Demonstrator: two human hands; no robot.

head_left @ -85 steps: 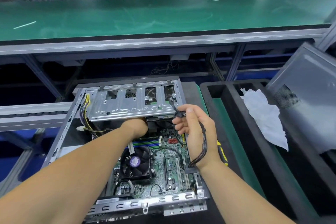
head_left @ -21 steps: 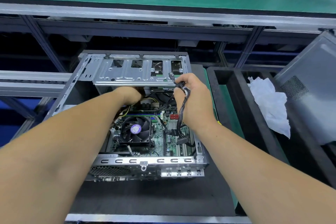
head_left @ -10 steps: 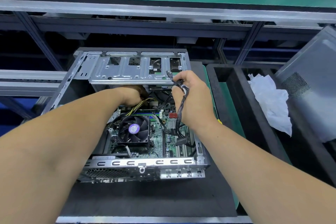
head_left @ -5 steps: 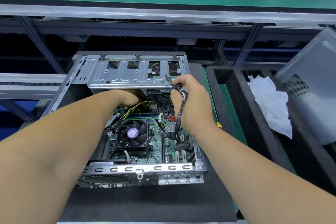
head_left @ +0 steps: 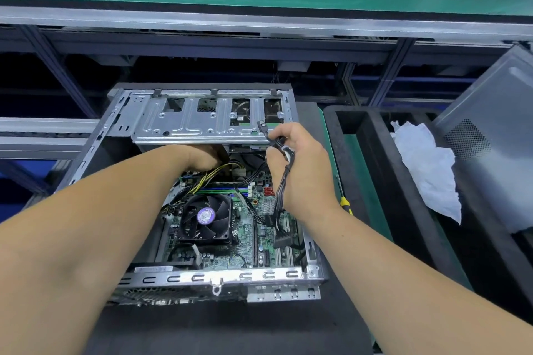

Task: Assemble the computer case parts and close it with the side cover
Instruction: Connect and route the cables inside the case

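The right hand (head_left: 300,170) is curled around a bundle of black cables (head_left: 284,181), holding it up and to the right, probably to keep the wiring clear of the parts below. The left hand (head_left: 202,157) reaches under the drive cage, where its fingers are hidden, so their hold cannot be told.

The side cover (head_left: 496,153), a grey panel with a mesh vent, leans well apart at the far right, still off the case. The open computer case (head_left: 86,164) lies on its side on a dark mat, directly in front of the person. The metal drive cage (head_left: 202,124) spans its far end, tilted up as if hinged open to give access beneath.

The motherboard (head_left: 245,233) shows inside, with a black cooling fan (head_left: 206,216) nearer the left. A screwdriver (head_left: 344,203) with a yellow handle lies just beside the case on the right. At the top of the bundle, one connector (head_left: 262,126) pokes above the fingers.
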